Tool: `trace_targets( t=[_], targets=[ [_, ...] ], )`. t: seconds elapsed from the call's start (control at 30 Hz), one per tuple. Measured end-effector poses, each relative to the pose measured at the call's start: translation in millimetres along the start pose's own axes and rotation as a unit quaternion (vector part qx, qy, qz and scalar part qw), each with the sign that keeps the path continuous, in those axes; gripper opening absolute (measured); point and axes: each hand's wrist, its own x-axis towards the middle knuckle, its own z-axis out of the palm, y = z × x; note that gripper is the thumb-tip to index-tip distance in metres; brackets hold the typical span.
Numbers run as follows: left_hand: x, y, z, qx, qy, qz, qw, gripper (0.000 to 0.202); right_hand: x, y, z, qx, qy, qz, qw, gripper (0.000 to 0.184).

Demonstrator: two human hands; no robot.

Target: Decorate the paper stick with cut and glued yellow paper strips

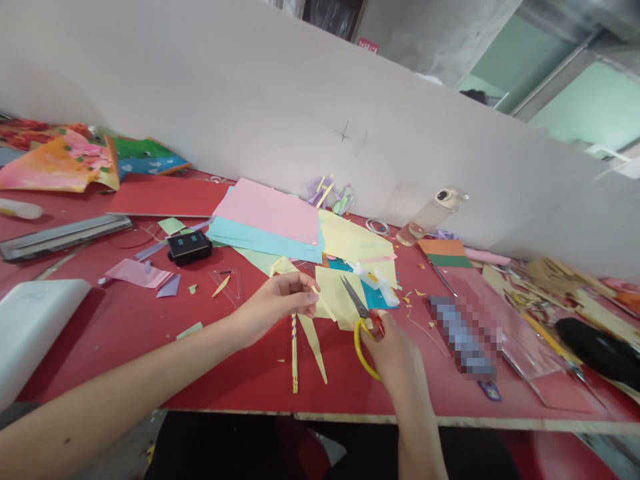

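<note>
My left hand (278, 300) is closed in a pinch on the left edge of a pale yellow paper sheet (336, 299), held just above the red table (150, 333). My right hand (393, 350) grips yellow-handled scissors (361, 325) by the loops, their blades resting on the yellow sheet and pointing up-left. Long pointed yellow offcuts (315, 343) and a pencil (295, 353) lie on the table below my left hand.
A stack of pink, blue and yellow paper (280, 220) lies behind the hands, with a glue bottle (375, 280) beside it. A black box (189, 247), a clear bottle (430, 217), a ruler-like bar (65, 235) and paper scraps are scattered about. A white partition wall (250, 107) backs the table.
</note>
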Motion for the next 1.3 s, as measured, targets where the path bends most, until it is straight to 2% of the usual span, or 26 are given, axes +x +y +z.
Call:
trace_targets(
  t=[0.1,0.17,0.23,0.3,0.43,0.5,0.57,0.73,0.97,1.3],
  targets=[
    [0.9,1.5,-0.2,0.020,-0.002,0.014,1.000,0.012,6.8,9.3,1.6,0.010,0.021,-0.040,0.999,0.036],
    [1.0,2.1,0.3,0.038,0.000,0.030,0.999,0.012,6.3,9.9,-1.8,0.021,0.066,-0.083,0.994,0.036],
    [0.4,2.6,0.8,0.061,0.002,0.049,0.997,0.010,2.1,3.0,-7.6,0.059,0.132,-0.127,0.981,0.034],
    [-0.3,3.2,0.9,0.085,0.000,0.073,0.994,0.009,-4.6,-10.7,-13.1,0.148,0.158,-0.175,0.960,0.034],
    [-0.5,3.3,-1.9,0.120,-0.011,0.119,0.986,0.009,-15.2,-43.8,-13.8,0.368,0.016,-0.271,0.890,0.027],
    [0.3,2.5,-4.1,0.132,-0.014,0.128,0.983,0.011,-15.1,-55.1,-9.2,0.422,-0.006,-0.276,0.863,0.023],
    [1.2,1.6,-6.0,0.137,-0.010,0.129,0.982,0.012,-11.4,-61.2,-4.4,0.454,0.002,-0.265,0.850,0.019],
    [4.3,2.1,-9.5,0.157,0.026,0.122,0.980,0.016,3.6,-64.6,0.5,0.445,0.033,-0.290,0.847,0.017],
    [11.2,7.7,-18.2,0.276,0.087,0.096,0.952,0.023,18.2,-70.2,1.4,0.396,0.035,-0.329,0.857,0.018],
    [14.2,11.0,-27.0,0.229,0.128,0.098,0.960,0.026,36.0,-83.1,4.9,0.358,0.097,-0.380,0.847,0.017]
  ],
)
